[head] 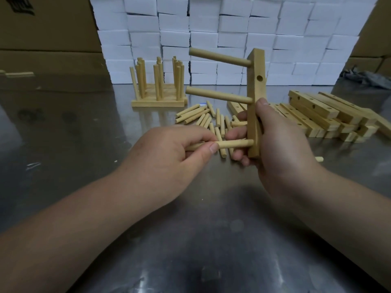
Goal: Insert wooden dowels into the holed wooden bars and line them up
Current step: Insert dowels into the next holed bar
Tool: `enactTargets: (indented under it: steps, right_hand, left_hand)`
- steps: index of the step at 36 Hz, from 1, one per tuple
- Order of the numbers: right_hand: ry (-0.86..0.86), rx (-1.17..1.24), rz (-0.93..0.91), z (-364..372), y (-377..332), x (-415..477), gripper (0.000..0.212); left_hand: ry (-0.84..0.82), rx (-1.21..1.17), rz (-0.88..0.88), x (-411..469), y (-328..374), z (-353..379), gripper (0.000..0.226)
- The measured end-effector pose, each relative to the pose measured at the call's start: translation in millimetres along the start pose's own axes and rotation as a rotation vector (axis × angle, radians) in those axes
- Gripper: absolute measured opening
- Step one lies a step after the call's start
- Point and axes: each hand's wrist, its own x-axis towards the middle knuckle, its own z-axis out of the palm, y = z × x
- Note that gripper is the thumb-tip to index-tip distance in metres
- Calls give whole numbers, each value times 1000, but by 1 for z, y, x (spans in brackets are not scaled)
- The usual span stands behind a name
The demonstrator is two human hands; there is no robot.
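Two dowels (220, 58) seated in bar (257, 66), upright over bench (190, 240) | right hand (281, 144) fingers wrap bar | left hand (167, 159) fingers pinch third dowel (234, 144) at bottom hole | probably light, stiff, smooth: grip mid-shaft, push straight

I see bare steel table (69, 134) left of the loose dowels (203, 118). Right of them stacked bars (317, 115) block passage, and behind them stands a pegged rack (158, 89).

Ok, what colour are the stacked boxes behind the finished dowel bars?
Plain white. The boxes show best in the head view, the only one.
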Motion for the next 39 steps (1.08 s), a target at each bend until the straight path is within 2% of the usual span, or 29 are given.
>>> enactTargets:
  steps: [3, 7, 15, 20, 31, 33, 36, 39]
  right_hand:
    - [-21, 14, -6, 0, 2, -1, 36]
    - [-43, 80, 3, 3, 4, -1, 37]
    - [-77, 121, -2, 6, 7, -5, 35]
    - [-83, 86, -30, 6, 8, -7, 33]
    - [-105, 75, -113, 5, 10, -11, 32]
    - [-111, 54, -135, 5, 11, -12, 33]
    - [-117, 24, -170, 6, 11, -13, 34]
    - [-128, 14, -172, 7, 11, -14, 33]
  left_hand:
    - [-7, -16, -6, -1, 1, 2, 15]
    - [-16, -6, -2, 0, 3, 3, 35]
    - [-2, 52, 48, -2, 4, 0, 44]
    - [-39, 34, 17, -3, 3, 0, 26]
    - [-113, -257, -242, 0, 3, 0, 18]
    - [-152, -376, -290, 0, 2, 1, 16]
    - [-271, -657, -412, 0, 1, 0, 26]
    - [-363, -755, -475, 2, -1, -3, 24]
